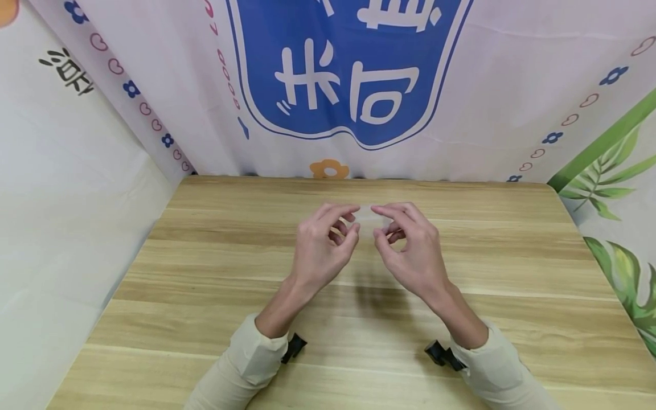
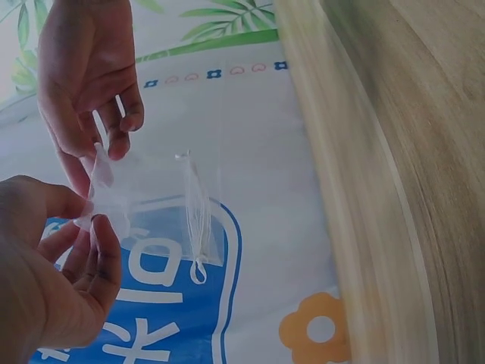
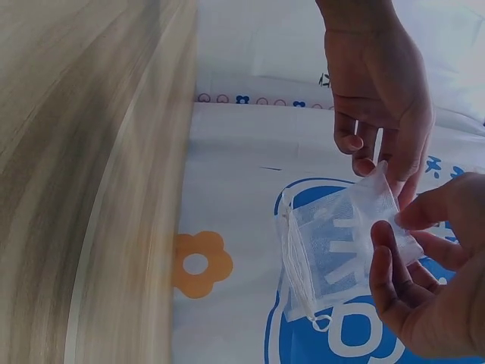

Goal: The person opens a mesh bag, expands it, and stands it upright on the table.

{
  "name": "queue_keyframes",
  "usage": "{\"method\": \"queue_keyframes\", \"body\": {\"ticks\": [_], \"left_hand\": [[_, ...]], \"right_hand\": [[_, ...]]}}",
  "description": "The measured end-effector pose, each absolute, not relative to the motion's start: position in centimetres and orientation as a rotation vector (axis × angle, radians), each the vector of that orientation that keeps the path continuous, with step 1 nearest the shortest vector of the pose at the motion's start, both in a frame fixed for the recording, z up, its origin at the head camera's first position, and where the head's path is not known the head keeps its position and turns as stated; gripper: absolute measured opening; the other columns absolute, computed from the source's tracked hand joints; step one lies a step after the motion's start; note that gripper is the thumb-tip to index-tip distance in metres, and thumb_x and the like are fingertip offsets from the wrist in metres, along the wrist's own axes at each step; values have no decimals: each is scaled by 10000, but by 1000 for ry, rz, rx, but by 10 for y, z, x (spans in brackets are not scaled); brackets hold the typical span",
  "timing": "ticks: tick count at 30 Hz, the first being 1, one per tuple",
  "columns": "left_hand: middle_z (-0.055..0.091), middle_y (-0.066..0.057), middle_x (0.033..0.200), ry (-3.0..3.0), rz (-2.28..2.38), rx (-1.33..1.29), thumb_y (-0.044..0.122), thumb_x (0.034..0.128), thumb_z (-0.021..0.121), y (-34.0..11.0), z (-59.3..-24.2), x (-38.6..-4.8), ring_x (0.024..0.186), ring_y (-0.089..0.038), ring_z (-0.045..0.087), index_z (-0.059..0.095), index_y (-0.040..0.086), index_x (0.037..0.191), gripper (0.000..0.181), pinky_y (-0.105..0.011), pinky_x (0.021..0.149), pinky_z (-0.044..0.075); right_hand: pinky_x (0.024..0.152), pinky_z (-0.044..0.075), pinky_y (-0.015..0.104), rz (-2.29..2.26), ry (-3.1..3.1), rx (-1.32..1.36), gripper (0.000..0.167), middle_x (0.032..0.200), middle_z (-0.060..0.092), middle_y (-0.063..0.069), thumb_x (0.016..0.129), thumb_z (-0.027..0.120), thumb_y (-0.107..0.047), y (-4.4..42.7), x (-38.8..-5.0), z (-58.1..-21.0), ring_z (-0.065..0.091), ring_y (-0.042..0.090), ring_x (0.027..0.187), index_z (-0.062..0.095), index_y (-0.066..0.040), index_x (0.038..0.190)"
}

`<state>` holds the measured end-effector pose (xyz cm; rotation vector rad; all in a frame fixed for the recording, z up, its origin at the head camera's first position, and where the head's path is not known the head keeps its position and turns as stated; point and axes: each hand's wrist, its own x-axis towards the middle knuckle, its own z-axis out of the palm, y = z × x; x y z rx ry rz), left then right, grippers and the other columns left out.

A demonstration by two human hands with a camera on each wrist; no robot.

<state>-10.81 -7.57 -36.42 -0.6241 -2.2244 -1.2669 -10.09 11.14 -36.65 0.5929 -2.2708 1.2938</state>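
A small sheer white mesh drawstring pouch (image 3: 341, 239) hangs between my two hands above the table, its see-through fabric showing the backdrop. In the head view only a faint pale patch of the pouch (image 1: 368, 213) is visible between the fingertips. My left hand (image 1: 323, 242) pinches one corner of the closed-looking end, thumb against fingers. The neighbouring corner is pinched by my right hand (image 1: 414, 247). Opposite the hands, a white drawstring (image 2: 198, 220) runs along the pouch's other end, with a small loop dangling. Whether anything lies inside cannot be made out; the pouch looks flat.
Below the hands lies a wood-grain table (image 1: 205, 307). A printed cloth backdrop (image 1: 492, 97) with a blue sign rises at its far edge, and white cloth (image 1: 66, 228) hangs on the left. Black wrist mounts (image 1: 294, 347) stick out from both sleeves.
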Motion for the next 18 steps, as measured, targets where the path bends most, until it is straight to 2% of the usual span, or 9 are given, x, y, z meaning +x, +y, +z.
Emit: {"method": "queue_keyframes", "body": {"ticks": [7, 18], "left_hand": [[740, -147, 992, -2232, -1228, -623, -69, 934, 719, -75, -363, -107, 752, -206, 734, 770, -30, 1131, 208, -184, 582, 608], [729, -133, 994, -2215, -1169, -687, -119, 905, 697, -77, -363, -109, 729, -190, 706, 802, 14, 1028, 209, -240, 551, 615]], "right_hand": [[706, 608, 154, 1304, -2266, 587, 301, 1205, 717, 135, 928, 751, 71, 112, -101, -367, 709, 162, 763, 780, -11, 1215], [704, 619, 174, 1289, -2261, 599, 320, 1186, 722, 134, 914, 728, 103, 114, -102, -366, 702, 157, 754, 779, -8, 1209]]}}
